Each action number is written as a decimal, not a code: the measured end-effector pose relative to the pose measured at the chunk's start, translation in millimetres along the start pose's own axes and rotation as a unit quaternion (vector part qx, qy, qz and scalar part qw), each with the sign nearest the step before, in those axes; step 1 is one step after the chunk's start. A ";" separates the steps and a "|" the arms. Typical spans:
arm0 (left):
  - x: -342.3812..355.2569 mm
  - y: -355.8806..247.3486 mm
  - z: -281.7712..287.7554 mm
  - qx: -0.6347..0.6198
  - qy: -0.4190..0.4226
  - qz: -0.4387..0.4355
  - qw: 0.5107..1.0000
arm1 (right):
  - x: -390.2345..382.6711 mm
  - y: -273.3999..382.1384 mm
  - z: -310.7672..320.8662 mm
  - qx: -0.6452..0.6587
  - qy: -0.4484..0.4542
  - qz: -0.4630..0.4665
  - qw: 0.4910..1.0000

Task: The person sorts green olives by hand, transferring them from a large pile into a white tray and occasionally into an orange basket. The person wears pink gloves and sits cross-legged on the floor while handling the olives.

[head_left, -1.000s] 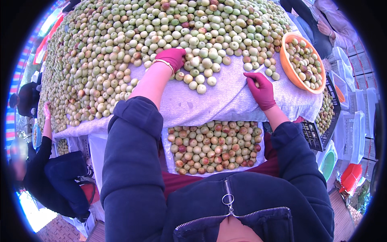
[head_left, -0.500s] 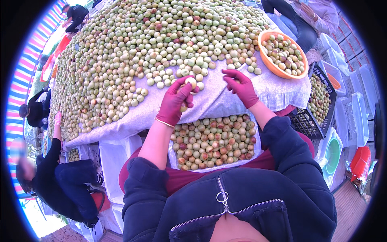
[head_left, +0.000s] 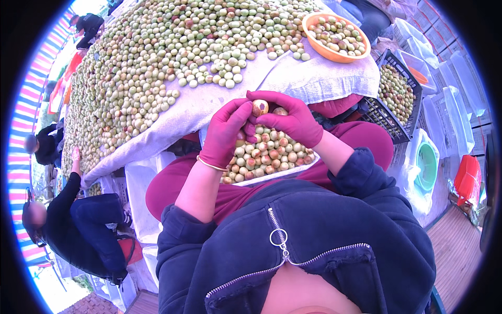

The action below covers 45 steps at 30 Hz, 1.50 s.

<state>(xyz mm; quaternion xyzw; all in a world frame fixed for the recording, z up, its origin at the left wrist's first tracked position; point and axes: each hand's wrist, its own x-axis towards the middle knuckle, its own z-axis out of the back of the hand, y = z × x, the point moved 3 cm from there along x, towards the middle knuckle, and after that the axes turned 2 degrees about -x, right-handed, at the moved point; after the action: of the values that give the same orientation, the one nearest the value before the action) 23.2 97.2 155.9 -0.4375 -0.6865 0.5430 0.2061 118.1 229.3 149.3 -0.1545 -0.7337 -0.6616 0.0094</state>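
My left hand (head_left: 225, 133), in a pink glove, is closed with its fingertips at a reddish-blotched jujube (head_left: 260, 108). My right hand (head_left: 295, 120), gloved alike, meets it there, its index finger curled over the top of that jujube. A second jujube (head_left: 280, 111) shows inside the curl of the right hand. Another jujube (head_left: 240, 138) is partly visible under the left fingers. Both hands are above a lined crate of jujubes (head_left: 272, 157) at my lap, and they hide its far part.
A large heap of green jujubes (head_left: 157, 68) covers the cloth-topped table (head_left: 308, 78). An orange basin of jujubes (head_left: 312, 39) stands at its right edge. A black crate (head_left: 400, 131) sits to the right, near a green basin (head_left: 427, 166). A co-worker (head_left: 78, 225) sits at the left.
My hands have come together and lie over the lap crate instead of the table edge. The right hand, earlier apart and without fruit, is now curled around a jujube. The view has shifted.
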 end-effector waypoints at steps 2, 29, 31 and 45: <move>-8.9 0.7 -6.4 -0.011 -0.001 0.007 1.000 | -8.2 5.0 -1.7 -0.011 0.000 0.010 1.000; -42.6 61.2 140.3 -0.069 -0.230 0.006 0.971 | -276.8 182.0 307.7 -0.249 -0.576 0.349 0.696; -38.7 62.4 149.0 -0.086 -0.247 0.025 0.965 | -260.4 193.3 340.2 -0.418 -0.546 0.351 0.636; -17.4 30.2 177.4 -0.235 -0.181 0.044 0.954 | 18.0 3.0 237.4 -0.600 -0.138 0.143 0.775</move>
<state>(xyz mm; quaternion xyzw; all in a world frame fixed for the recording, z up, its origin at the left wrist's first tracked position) -90.6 -16.6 73.5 -0.3976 -0.8006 0.4450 -0.0540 146.9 464.5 126.6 -0.3218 -0.1502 -0.9303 -0.0922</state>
